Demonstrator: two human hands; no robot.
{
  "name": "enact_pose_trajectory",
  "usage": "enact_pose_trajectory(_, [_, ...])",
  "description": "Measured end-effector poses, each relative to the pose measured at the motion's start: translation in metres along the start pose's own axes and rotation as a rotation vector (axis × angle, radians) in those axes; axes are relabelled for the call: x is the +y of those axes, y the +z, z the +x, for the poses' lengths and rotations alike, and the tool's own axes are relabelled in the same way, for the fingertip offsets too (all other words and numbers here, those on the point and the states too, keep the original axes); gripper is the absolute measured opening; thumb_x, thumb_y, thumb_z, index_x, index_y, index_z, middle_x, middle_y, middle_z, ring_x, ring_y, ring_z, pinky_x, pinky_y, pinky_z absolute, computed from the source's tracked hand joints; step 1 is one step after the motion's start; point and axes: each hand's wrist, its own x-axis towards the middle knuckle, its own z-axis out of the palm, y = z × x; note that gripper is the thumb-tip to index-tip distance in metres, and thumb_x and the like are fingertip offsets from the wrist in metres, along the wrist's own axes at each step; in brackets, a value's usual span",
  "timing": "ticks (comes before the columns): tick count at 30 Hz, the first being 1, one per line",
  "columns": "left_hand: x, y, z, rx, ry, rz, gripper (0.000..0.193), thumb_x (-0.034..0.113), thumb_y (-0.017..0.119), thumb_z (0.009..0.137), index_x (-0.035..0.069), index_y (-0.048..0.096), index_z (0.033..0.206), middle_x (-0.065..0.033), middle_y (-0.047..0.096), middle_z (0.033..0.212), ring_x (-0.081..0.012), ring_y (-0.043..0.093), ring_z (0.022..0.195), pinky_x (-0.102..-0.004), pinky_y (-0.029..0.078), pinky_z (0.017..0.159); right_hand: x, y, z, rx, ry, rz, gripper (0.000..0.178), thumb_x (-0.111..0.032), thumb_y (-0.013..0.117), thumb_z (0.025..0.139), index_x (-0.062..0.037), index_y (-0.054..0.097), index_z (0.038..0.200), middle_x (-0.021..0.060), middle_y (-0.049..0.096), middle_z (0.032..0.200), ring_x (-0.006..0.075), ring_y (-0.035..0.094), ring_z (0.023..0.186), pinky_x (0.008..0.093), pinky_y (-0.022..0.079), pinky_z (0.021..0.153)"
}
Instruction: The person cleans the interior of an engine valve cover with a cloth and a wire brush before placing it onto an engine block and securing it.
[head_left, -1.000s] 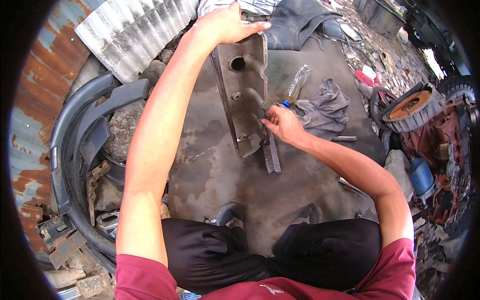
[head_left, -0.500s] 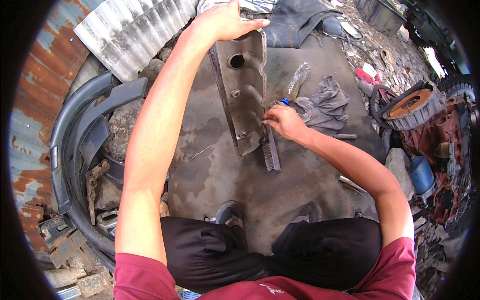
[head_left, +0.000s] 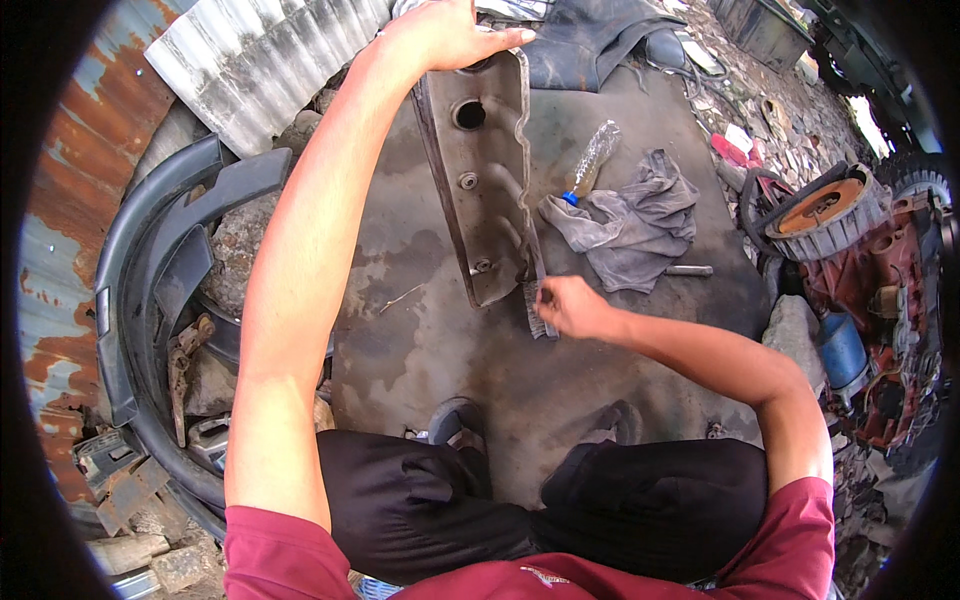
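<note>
Where a brush is lying at the grey metal cover's five o'clock, my right hand is touching it with bent fingers, blur keeping me from telling whether they are gripping. The cover is stretching hollow-side-up toward twelve. Toward one, a rag is lying, a bottle just beyond. Farthest, my left hand is spanning the cover's end, thumb spread, its hidden fingers masking the hold.
</note>
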Motion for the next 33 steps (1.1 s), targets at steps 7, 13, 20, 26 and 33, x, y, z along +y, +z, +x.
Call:
enact_pose_trajectory(7, [0.015, 0.000, 0.002, -0.011, -0.010, 0.050, 0.088, 0.065, 0.064, 0.084, -0.009, 0.054, 0.131, -0.0332, 0.060, 0.127, -0.0433, 0.057, 0.123, -0.0441, 0.046, 0.105, 0.022, -0.006, 0.064, 0.259, 0.174, 0.110, 0.035, -0.021, 0.074, 0.082, 0.0035, 0.064, 0.105, 0.0240, 0.070, 0.092, 0.0397, 0.070, 0.092, 0.0449, 0.054, 0.081])
enact_pose_trajectory(13, [0.017, -0.003, 0.002, -0.048, -0.027, 0.060, 0.089, 0.065, 0.065, 0.083, -0.011, 0.054, 0.131, -0.0336, 0.058, 0.129, -0.0426, 0.056, 0.125, -0.0432, 0.045, 0.106, -0.009, -0.009, 0.071, 0.195, 0.271, 0.033, 0.037, -0.025, 0.076, 0.084, 0.0059, 0.065, 0.101, 0.0260, 0.070, 0.096, 0.0425, 0.068, 0.095, 0.0460, 0.054, 0.082])
enact_pose_trajectory(20, [0.009, 0.003, 0.007, -0.001, -0.037, 0.048, 0.087, 0.064, 0.067, 0.082, -0.008, 0.057, 0.129, -0.0324, 0.060, 0.128, -0.0416, 0.057, 0.124, -0.0434, 0.046, 0.104, 0.014, -0.014, 0.054, 0.243, -0.034, -0.163, 0.024, -0.018, 0.062, 0.092, 0.0027, 0.067, 0.102, 0.0236, 0.068, 0.104, 0.0426, 0.065, 0.099, 0.0482, 0.052, 0.086])
enact_pose_trajectory(26, [0.019, -0.008, 0.000, -0.038, -0.057, 0.004, 0.086, 0.064, 0.067, 0.082, -0.007, 0.057, 0.129, -0.0316, 0.061, 0.127, -0.0417, 0.058, 0.123, -0.0436, 0.047, 0.104, 0.015, -0.054, 0.054, 0.154, -0.269, -0.418, 0.019, -0.016, 0.061, 0.092, -0.0014, 0.069, 0.100, 0.0202, 0.065, 0.101, 0.0383, 0.065, 0.098, 0.0488, 0.052, 0.084])
enact_pose_trajectory(33, [0.015, 0.002, 0.000, 0.005, -0.001, 0.029, 0.088, 0.063, 0.067, 0.082, -0.008, 0.054, 0.132, -0.0317, 0.060, 0.128, -0.0417, 0.057, 0.124, -0.0433, 0.046, 0.106, 0.014, -0.093, 0.062, 0.072, -0.395, -0.604, 0.014, -0.008, 0.061, 0.083, 0.0003, 0.068, 0.092, 0.0194, 0.067, 0.092, 0.0400, 0.067, 0.087, 0.0482, 0.054, 0.078])
